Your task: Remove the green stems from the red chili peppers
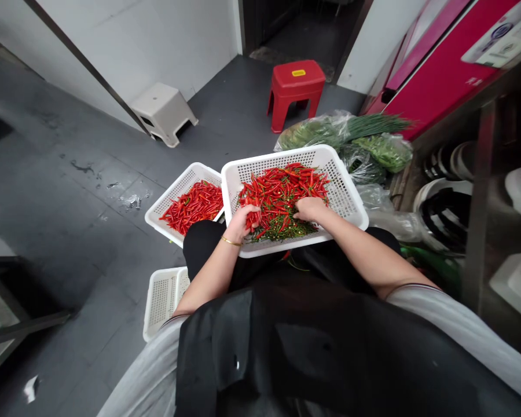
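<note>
There are two hands, one left hand (243, 222) and one right hand (309, 209), plus one bracelet (231, 241). At least three baskets (344, 197) show, two with red chillies (282, 185) too numerous to count. Stools number two: one red stool (297, 86), one white stool (160, 109).

Grey floor (226, 119) — stools (298, 84), bagged greens (315, 134)

Slim red chilies (297, 178) lie loosely heaped in a white perforated basket (342, 200), with thin green stems (283, 227) bunched toward its near edge.
</note>
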Motion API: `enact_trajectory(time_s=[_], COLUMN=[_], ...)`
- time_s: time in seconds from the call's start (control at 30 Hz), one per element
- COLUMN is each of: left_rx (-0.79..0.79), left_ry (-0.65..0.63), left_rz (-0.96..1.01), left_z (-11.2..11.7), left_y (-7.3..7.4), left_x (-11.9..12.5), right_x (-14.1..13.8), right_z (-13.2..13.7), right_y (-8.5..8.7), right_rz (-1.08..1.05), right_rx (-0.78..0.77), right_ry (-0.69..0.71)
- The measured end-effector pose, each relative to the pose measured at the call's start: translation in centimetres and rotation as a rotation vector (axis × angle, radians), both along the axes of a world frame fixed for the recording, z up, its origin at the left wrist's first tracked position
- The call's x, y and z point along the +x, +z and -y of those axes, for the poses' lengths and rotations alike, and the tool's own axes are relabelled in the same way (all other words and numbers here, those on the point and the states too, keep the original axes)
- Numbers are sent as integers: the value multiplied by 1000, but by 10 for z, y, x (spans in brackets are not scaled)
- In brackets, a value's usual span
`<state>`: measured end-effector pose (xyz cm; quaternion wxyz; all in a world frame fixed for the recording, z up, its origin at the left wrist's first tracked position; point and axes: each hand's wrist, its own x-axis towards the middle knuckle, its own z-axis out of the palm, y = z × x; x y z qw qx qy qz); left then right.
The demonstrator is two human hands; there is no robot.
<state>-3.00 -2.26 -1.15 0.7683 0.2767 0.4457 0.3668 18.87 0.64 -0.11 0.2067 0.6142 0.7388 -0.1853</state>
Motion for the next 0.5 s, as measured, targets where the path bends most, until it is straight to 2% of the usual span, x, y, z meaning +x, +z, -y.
enact_trajectory(time_s=[0.1, 0.23, 0.37, 0.5], left_rx=[38, 29, -26, -15], left_ry=[-98, -89, -96, -84], left_rz=[70, 49, -20, -11], left_z=[-3, -1, 0, 4], left_y=[1, -2, -6, -4], left_x=[-8, -5, 6, 23], right_x=[-8, -10, 4, -7], right_z=[-4, -9, 2, 30], right_y=[-12, -17, -3, 11], right_rz=[-64, -111, -316, -476], right_rx=[79, 65, 117, 191], right_ry=[69, 11, -5, 129])
